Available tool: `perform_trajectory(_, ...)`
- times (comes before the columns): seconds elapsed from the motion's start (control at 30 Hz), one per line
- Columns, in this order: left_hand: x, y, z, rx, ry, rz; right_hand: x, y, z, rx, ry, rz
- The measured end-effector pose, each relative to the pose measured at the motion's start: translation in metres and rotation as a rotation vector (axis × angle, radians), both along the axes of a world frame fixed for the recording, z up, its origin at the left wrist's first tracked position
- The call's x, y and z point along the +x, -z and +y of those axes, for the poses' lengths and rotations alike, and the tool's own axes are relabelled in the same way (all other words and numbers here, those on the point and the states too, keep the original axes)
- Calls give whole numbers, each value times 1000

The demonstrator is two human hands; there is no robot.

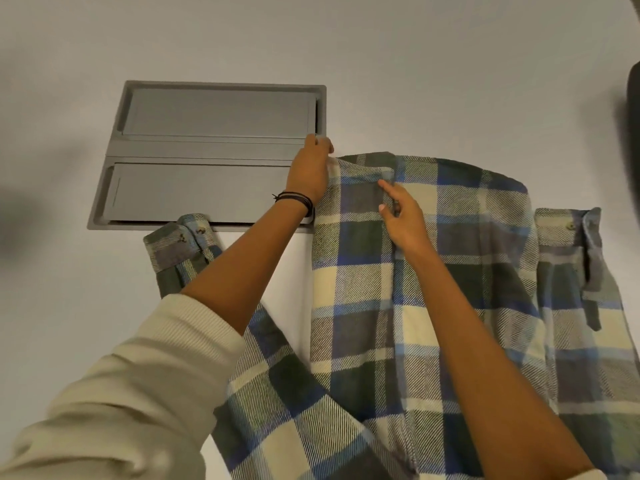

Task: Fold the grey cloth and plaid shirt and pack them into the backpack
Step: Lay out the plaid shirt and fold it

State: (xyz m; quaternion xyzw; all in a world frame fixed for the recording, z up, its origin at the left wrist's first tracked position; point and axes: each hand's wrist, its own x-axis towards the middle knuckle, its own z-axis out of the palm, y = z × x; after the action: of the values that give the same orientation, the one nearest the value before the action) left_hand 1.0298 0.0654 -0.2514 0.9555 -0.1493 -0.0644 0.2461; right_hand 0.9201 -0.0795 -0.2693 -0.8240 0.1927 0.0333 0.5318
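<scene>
The plaid shirt point(450, 271), checked in blue, green and cream, lies spread on the white table point(415, 64), its sleeves out to the left and right. My left hand point(311, 168) pinches the shirt's far left corner at the hem. My right hand point(401, 216) rests flat on the cloth beside it, index finger stretched forward along the front placket. Neither the grey cloth nor the backpack is identifiable in this view.
A grey recessed cable hatch point(207, 154) with two flaps is set into the table at the left, and the shirt's left cuff point(180, 244) touches its near edge. A dark object point(632, 109) shows at the right edge.
</scene>
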Motion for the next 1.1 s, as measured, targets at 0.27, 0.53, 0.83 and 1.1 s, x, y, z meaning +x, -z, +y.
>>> perform_trajectory(0.27,-67,19,4,-68,418,-202,-56,-7,22,-433,-150,-175)
perform_trajectory(0.53,-80,46,10,156,575,-59,-128,36,48,-690,-317,-10)
perform_trajectory(0.83,-89,45,12,311,575,-104,-124,35,49,-733,-302,4)
perform_trajectory(1.1,-133,32,33,262,545,-5,-130,22,52,-744,-350,51)
